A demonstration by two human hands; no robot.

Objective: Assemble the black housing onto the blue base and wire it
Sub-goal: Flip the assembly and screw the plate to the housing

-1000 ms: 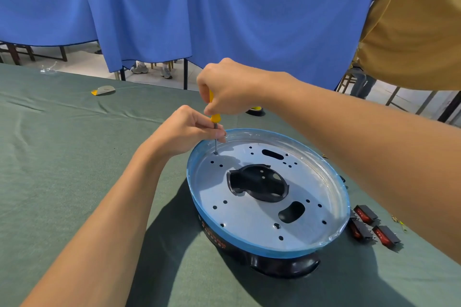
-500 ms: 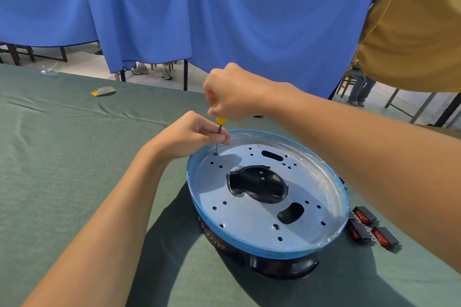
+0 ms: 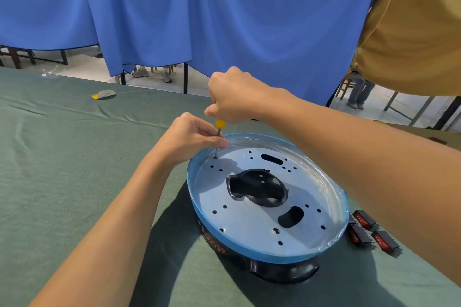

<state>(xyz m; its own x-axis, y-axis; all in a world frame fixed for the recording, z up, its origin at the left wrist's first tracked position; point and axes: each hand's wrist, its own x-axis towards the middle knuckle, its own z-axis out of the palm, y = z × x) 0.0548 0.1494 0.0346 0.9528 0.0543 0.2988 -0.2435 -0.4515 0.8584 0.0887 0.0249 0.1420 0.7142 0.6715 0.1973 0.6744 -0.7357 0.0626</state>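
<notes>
A round blue-rimmed base (image 3: pixel 252 253) with a silvery perforated plate sits on top of the black housing (image 3: pixel 284 271) on the green cloth. My right hand (image 3: pixel 235 96) grips the yellow handle of a screwdriver (image 3: pixel 219 132), which stands upright with its tip at a hole near the plate's far left edge. My left hand (image 3: pixel 192 136) pinches the metal shaft just above the plate. The black housing also shows through the plate's central opening (image 3: pixel 259 188).
Three black rocker switches with red faces (image 3: pixel 369 230) lie on the cloth right of the base. A small grey and yellow item (image 3: pixel 104 94) lies far left. A blue curtain hangs behind the table, and a person in a tan shirt (image 3: pixel 414 27) stands at right.
My right hand has risen a little on the screwdriver, showing more of the yellow handle's lower end. The left hand stays pinched on the shaft.
</notes>
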